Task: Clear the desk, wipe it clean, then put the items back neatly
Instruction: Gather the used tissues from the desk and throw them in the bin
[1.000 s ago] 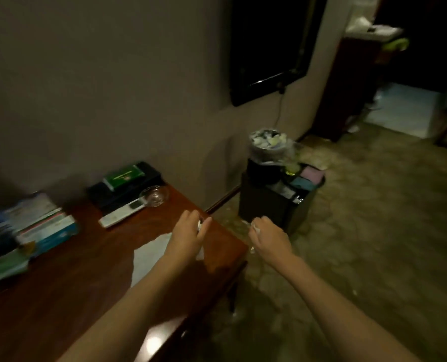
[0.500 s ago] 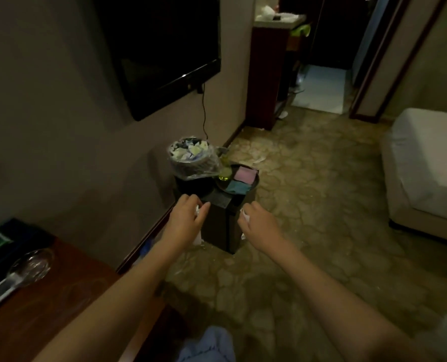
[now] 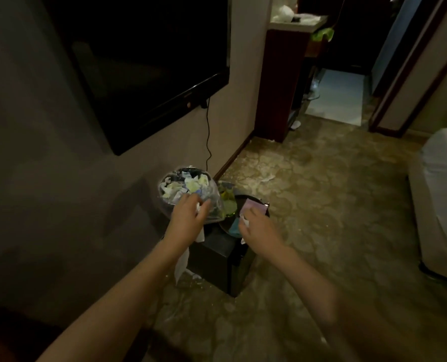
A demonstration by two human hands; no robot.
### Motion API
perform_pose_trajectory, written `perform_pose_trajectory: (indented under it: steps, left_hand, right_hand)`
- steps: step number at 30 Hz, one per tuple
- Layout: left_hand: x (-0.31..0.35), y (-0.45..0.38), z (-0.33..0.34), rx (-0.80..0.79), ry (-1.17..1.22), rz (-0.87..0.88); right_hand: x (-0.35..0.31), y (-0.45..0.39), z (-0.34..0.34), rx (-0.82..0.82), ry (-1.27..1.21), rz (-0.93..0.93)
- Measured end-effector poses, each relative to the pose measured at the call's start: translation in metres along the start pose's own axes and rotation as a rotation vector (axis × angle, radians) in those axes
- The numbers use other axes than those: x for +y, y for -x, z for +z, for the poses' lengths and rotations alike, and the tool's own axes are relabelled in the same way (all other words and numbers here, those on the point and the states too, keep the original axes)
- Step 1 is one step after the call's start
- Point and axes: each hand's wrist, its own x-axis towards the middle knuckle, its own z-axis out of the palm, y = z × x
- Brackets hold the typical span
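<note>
Both forearms are extended from the lower frame toward centre. The left hand (image 3: 188,214) is held over the near rim of the lined waste bin (image 3: 186,190), its grip pinched on a white tissue (image 3: 182,262) that trails down beneath the wrist. The right hand (image 3: 256,229) is positioned just right of it, its grip clamped on a small scrap of white paper (image 3: 244,220), above a dark round tray (image 3: 253,205). The bin, filled with crumpled paper, is seated on a black box (image 3: 217,259) at centre frame. Beyond, a wall-mounted television (image 3: 144,69) occupies the upper left, and a white bed (image 3: 441,194) is seen at the right edge. The desk itself cannot be identified in this view.
</note>
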Motion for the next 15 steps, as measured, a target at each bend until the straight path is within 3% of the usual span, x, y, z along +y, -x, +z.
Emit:
perform_pose_trajectory:
  steps: [15]
  left_hand:
    - [-0.036,-0.218,0.024,0.195,-0.046,-0.074]
  right_hand:
    - [0.02,-0.229,0.016,-0.156,0.045,-0.188]
